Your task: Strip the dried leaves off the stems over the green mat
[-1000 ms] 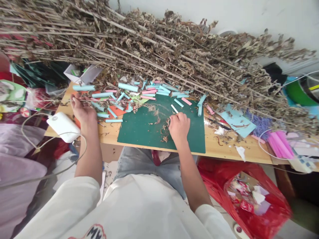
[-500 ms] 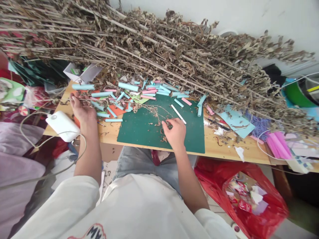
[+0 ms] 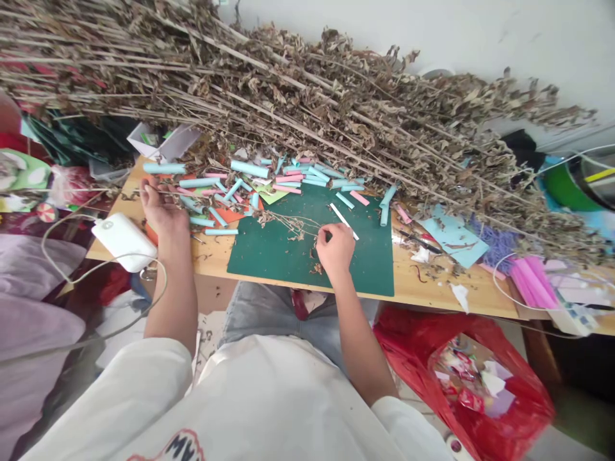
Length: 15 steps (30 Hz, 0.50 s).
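Observation:
A long dried plant stalk (image 3: 283,221) with thin side twigs and a few shrivelled leaves runs from the left edge across the green cutting mat (image 3: 288,262). Palm up, my left hand (image 3: 164,211) has its fingers curled around the stem at the table's left end. Over the mat, thumb and fingertips of my right hand (image 3: 336,248) are pinched on the thin twig ends. Beside that hand lies a white paper tube (image 3: 344,221). Crumbled leaf bits (image 3: 316,267) lie on the mat just below the fingers.
Behind the mat lie several blue paper tubes (image 3: 248,169) and pink ones, below a large heap of dried stalks (image 3: 288,89). A white power bank (image 3: 125,240) with a cable sits left. Light blue paper (image 3: 454,234) lies right; a red rubbish bag (image 3: 408,339) stands below.
My right hand has shifted slightly and its fingers have closed together on the twig ends. The twigs are drawn straighter towards it. My left hand has stayed nearly in place.

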{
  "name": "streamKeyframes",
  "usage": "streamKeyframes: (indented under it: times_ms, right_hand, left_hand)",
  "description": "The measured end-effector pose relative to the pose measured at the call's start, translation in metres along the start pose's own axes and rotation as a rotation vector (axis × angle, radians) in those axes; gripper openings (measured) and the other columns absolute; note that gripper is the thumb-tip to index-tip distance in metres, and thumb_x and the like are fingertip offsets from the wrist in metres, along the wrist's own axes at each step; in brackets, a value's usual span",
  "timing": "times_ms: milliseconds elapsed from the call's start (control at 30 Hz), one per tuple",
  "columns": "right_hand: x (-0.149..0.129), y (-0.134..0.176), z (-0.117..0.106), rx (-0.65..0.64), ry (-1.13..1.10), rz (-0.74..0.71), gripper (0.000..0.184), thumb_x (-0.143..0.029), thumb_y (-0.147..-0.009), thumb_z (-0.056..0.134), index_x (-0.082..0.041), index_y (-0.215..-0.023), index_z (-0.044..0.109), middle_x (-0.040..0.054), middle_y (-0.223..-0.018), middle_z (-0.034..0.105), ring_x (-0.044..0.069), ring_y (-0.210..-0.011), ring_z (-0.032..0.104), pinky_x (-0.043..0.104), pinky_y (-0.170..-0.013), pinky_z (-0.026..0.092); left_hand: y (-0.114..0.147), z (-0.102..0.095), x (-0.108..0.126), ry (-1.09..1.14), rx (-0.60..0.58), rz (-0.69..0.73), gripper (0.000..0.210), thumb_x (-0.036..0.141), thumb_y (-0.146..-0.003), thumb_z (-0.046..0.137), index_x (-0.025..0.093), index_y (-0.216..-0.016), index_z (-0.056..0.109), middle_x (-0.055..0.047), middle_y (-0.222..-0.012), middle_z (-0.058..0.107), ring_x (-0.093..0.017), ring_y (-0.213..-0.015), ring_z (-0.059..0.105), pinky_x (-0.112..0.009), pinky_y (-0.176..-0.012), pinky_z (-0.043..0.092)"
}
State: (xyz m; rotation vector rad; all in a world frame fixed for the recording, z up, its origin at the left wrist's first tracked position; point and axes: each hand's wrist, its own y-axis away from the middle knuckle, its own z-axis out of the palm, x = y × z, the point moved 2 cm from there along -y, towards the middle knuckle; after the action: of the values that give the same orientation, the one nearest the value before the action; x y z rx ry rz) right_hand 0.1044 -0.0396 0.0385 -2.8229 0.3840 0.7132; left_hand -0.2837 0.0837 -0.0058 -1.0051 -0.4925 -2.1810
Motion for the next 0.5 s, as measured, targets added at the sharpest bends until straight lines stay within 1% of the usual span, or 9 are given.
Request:
streamKeyframes:
  times_ms: [133, 233, 300, 367, 433, 500]
  right_hand:
    - [0.001, 0.002, -0.002, 0.063, 0.079, -0.003, 0.016, -0.022, -0.086, 0.052, -0.021, -0.085, 0.068, 0.0075, -0.096, 0.064, 0.024, -0.095, 0.051, 0.035, -0.078, 0.034]
    - [0.001, 0.002, 0.001, 0.106, 0.102, -0.007, 0.015, -0.022, -0.087, 0.051, -0.021, -0.086, 0.066, 0.0073, -0.094, 0.065, 0.024, -0.093, 0.052, 0.035, -0.078, 0.033]
    - [0.003, 0.002, 0.002, 0.138, 0.102, -0.002, 0.015, -0.022, -0.087, 0.050, -0.020, -0.087, 0.065, 0.0075, -0.091, 0.065, 0.024, -0.091, 0.053, 0.035, -0.078, 0.034]
    - [0.008, 0.000, 0.001, 0.183, 0.098, 0.017, 0.016, -0.020, -0.086, 0.048, -0.019, -0.088, 0.064, 0.0084, -0.088, 0.066, 0.024, -0.089, 0.055, 0.036, -0.078, 0.035]
    - [0.016, -0.003, -0.003, 0.229, 0.072, 0.036, 0.017, -0.019, -0.086, 0.047, -0.018, -0.088, 0.064, 0.0089, -0.085, 0.066, 0.024, -0.084, 0.056, 0.035, -0.077, 0.036]
    - [0.027, -0.006, -0.007, 0.255, 0.018, 0.026, 0.019, -0.019, -0.085, 0.046, -0.018, -0.087, 0.065, 0.0085, -0.081, 0.067, 0.023, -0.079, 0.057, 0.035, -0.076, 0.039]
  left_hand:
    - [0.003, 0.002, 0.001, -0.047, 0.008, 0.009, 0.010, 0.015, -0.095, 0.042, 0.021, -0.103, 0.044, -0.002, -0.101, 0.064, -0.004, -0.072, 0.060, -0.020, -0.091, 0.049]
    - [0.002, 0.002, 0.000, -0.092, -0.008, 0.019, 0.010, 0.016, -0.095, 0.041, 0.021, -0.103, 0.043, -0.002, -0.101, 0.064, -0.004, -0.075, 0.061, -0.020, -0.091, 0.049]
    - [-0.001, 0.001, -0.002, -0.062, -0.014, 0.006, 0.009, 0.016, -0.095, 0.042, 0.022, -0.102, 0.043, -0.002, -0.101, 0.064, -0.003, -0.074, 0.061, -0.019, -0.090, 0.049]
    - [-0.004, -0.002, -0.003, -0.034, -0.010, 0.001, 0.009, 0.017, -0.096, 0.042, 0.022, -0.103, 0.043, -0.002, -0.101, 0.063, -0.003, -0.074, 0.061, -0.019, -0.089, 0.050]
    - [-0.007, -0.005, -0.005, -0.053, -0.009, 0.015, 0.009, 0.018, -0.096, 0.041, 0.022, -0.104, 0.043, -0.003, -0.104, 0.063, -0.004, -0.075, 0.061, -0.020, -0.089, 0.050]
    - [-0.011, -0.008, -0.007, -0.087, -0.040, 0.033, 0.010, 0.020, -0.097, 0.040, 0.022, -0.106, 0.043, -0.004, -0.107, 0.063, -0.004, -0.078, 0.062, -0.021, -0.089, 0.050]
